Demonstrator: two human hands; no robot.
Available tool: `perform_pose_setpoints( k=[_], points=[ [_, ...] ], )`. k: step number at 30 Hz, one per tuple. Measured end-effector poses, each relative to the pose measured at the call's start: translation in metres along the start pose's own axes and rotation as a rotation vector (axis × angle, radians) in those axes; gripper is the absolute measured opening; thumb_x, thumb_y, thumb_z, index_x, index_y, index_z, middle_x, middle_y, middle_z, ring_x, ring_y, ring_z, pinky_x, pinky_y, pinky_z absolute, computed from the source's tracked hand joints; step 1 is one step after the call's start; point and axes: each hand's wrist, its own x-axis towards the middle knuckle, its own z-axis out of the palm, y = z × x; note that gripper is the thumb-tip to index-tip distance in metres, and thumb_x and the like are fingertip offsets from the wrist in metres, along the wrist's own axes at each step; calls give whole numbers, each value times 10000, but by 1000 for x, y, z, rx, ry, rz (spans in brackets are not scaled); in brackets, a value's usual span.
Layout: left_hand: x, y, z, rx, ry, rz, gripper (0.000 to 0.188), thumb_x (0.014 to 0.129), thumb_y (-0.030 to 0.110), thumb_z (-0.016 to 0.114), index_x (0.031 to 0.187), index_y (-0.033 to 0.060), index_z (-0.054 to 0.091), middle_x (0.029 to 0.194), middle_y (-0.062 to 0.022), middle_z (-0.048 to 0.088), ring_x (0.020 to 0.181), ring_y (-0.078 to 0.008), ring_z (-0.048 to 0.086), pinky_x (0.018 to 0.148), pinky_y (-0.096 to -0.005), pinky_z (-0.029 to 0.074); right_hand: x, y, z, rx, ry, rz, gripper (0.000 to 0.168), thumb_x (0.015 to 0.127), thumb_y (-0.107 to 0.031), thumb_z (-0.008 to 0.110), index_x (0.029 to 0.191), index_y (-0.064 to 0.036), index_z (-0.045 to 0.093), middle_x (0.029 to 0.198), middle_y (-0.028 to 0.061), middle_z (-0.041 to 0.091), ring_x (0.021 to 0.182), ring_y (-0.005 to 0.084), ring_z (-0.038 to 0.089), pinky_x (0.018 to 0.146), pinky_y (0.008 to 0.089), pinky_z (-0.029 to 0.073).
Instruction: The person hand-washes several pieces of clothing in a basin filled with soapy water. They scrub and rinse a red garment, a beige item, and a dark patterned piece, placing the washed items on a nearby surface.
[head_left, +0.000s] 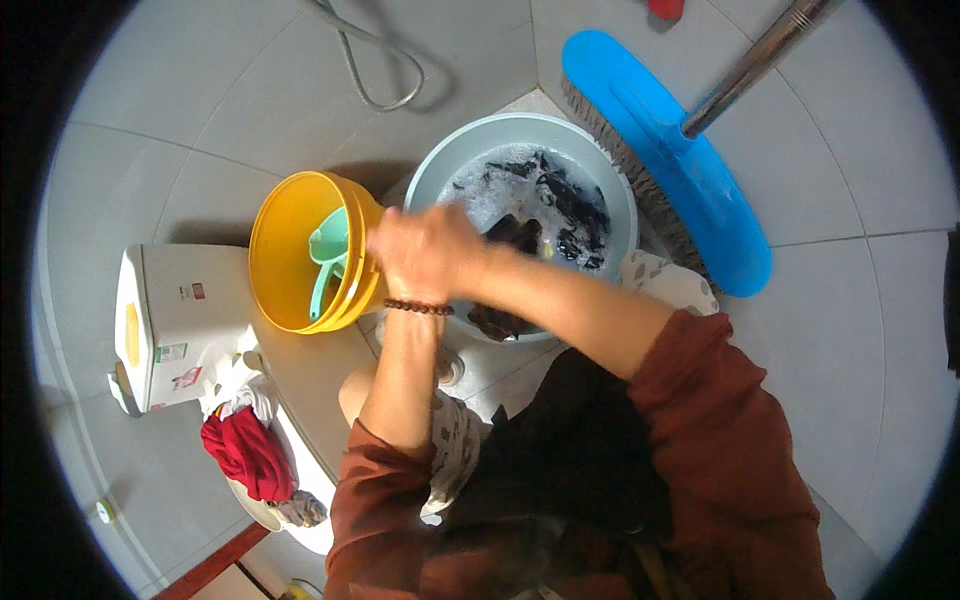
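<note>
Both hands are together over the left rim of a pale blue basin (433, 169). My right hand (442, 251), slightly blurred, lies across my left hand (405, 274), whose wrist wears a beaded bracelet (420, 307). Fingers overlap, so whether anything is between them cannot be told. Dark wet cloth (574, 202) floats in sudsy water in the basin, and a dark brown piece (499, 322) lies at its near side. Touching or close to the hands on the left stand nested yellow buckets (292, 217) with a green plastic dipper (328, 244) inside.
A blue broom head (675, 165) with a metal handle leans right of the basin. A shower hose (382, 41) hangs above. At left are a white lidded bin (195, 292), red cloth (251, 454) and white cloth (251, 386).
</note>
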Motion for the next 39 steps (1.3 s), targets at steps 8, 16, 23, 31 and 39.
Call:
perform_pose_setpoints(
  k=[8,16,23,31,39],
  points=[
    [-2,-12,50,-3,443,-199,187,841,283,475,890,119,550,843,-43,562,809,-212,532,841,-377,403,2,15,-6,47,113,125,231,818,-309,483,733,-119,581,671,137,587,624,307,589,562,421,454],
    [-3,-10,-1,73,232,-90,285,843,355,498,977,109,548,913,-37,584,866,-208,537,783,-360,420,3,20,-5,-67,247,164,248,819,-272,498,665,-86,556,654,132,588,620,302,584,566,419,454],
    [8,-5,-28,-172,-347,-114,337,864,427,433,960,132,565,960,-38,552,954,-177,490,823,-335,414,-3,22,13,50,211,-23,233,808,-253,501,695,-62,576,655,188,579,664,305,598,628,384,468],
    [-8,28,38,554,73,-235,427,824,383,539,1048,19,534,972,-80,600,863,-193,580,784,-326,469,13,35,-70,1079,161,771,357,881,-368,467,709,-61,529,680,-34,478,645,51,413,590,234,379],
    [-7,46,37,261,212,-333,307,843,311,543,970,32,566,863,-68,610,770,-175,582,713,-307,486,-28,41,-83,283,-348,20,641,690,-169,689,1256,-120,394,1072,145,465,928,286,521,850,346,399]
  ],
)
